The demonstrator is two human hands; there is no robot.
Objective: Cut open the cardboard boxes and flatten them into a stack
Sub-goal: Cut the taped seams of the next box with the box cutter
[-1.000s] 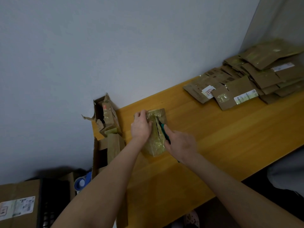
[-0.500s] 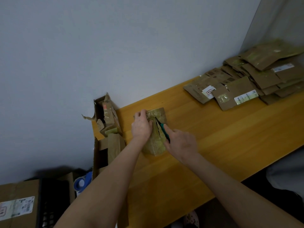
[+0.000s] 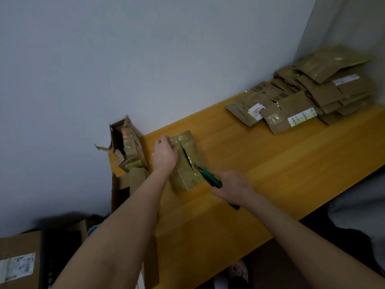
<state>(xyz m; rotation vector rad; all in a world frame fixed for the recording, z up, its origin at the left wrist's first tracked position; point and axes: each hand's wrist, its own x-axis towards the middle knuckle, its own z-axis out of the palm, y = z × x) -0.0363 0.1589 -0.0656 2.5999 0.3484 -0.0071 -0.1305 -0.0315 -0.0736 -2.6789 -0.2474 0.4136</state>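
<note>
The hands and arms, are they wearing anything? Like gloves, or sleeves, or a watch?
No gloves. The left hand and right hand are bare, and no rings show. The left forearm and right forearm are bare too. No sleeve reaches into the picture, and there is no watch or bracelet at either wrist.

Tape-wrapped box (image 3: 185, 180), slit along its top, stands at left. Green-handled cutter (image 3: 209, 179) enters the slit. Flattened boxes (image 3: 291, 109) lie piled far right.
</note>
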